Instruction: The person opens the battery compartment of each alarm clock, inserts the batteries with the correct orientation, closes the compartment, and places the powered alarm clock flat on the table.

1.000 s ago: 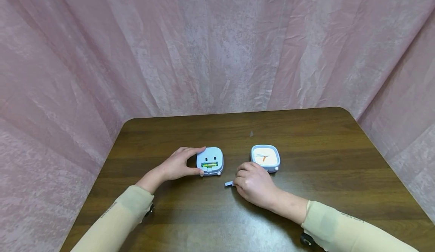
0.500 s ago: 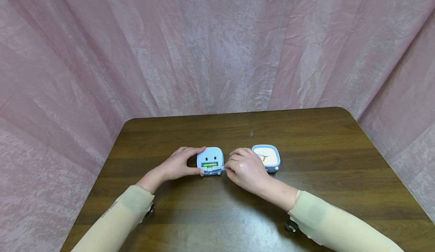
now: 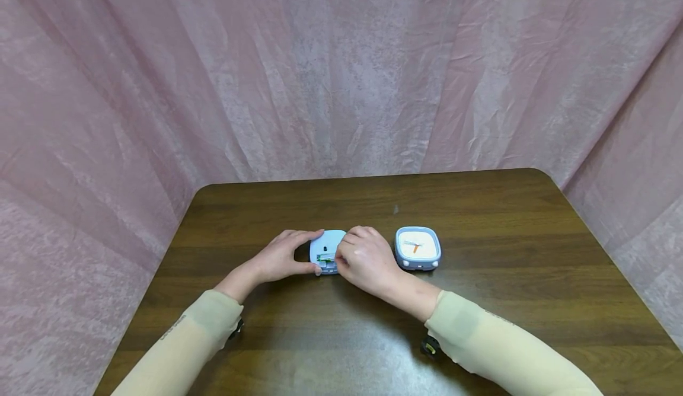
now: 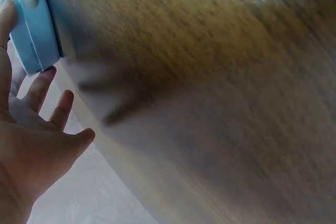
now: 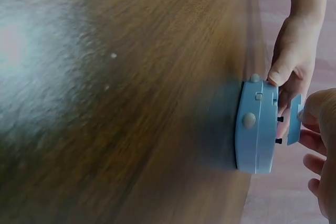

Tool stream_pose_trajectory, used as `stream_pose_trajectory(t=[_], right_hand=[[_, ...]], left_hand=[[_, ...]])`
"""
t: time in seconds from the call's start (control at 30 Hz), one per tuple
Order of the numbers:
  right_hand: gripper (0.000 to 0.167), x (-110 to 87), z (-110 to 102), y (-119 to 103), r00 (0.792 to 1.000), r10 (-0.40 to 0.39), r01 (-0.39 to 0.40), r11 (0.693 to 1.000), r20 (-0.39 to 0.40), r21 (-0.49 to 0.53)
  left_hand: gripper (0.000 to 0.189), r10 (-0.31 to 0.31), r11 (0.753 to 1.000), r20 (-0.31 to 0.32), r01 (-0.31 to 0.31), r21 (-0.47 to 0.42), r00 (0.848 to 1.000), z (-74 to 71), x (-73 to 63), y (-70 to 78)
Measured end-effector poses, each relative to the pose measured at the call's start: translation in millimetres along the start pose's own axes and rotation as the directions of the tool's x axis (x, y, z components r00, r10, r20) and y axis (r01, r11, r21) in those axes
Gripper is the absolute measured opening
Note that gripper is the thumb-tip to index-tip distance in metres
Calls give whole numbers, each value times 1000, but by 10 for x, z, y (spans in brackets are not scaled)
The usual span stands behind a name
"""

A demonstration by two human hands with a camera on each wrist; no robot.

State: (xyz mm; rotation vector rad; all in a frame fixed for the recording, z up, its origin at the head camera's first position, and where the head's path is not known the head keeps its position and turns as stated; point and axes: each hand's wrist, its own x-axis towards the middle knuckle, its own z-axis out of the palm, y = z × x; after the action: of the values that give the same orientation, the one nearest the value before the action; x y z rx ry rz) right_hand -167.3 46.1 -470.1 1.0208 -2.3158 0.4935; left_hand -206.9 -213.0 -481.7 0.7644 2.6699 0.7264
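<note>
A light-blue alarm clock (image 3: 327, 240) lies face down with its battery compartment uncovered, a green battery (image 3: 324, 258) inside. My left hand (image 3: 278, 258) grips the clock's left side, thumb at the near edge and fingers at the far edge. Over the clock's right half, my right hand (image 3: 368, 264) pinches a small blue battery cover (image 5: 295, 121). In the right wrist view the cover is held a little apart from the clock's back, near two black knobs (image 5: 279, 140). The head view has the cover hidden behind the right hand.
A second blue alarm clock (image 3: 418, 245) lies face up to the right of the right hand, its dial and orange hand showing. Both stand on a brown wooden table (image 3: 299, 337). Pink curtains (image 3: 341, 88) hang behind the table.
My right hand has carried the battery cover left and away from me, from the table beside the clocks to above the face-down clock. The left hand has kept its place.
</note>
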Motion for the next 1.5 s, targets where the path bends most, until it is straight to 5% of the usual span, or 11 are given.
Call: stream_pose_trajectory(t=[0.47,1.13,1.5], right_hand=[[14,46,198,-71,1000,-5,6,999,29,-46],[11,48,247,-43,996,17,-9,996,92,-83],[13,46,255,-52,998,16,-9,996,65,-94]], left_hand=[[90,9,1000,-1,-9,-14,1000,-4,-3,0],[89,6,1000,3,-6,-13,1000,-31,-12,57],[90,-2,1000,9,2,-11,1000,-28,-6,42]])
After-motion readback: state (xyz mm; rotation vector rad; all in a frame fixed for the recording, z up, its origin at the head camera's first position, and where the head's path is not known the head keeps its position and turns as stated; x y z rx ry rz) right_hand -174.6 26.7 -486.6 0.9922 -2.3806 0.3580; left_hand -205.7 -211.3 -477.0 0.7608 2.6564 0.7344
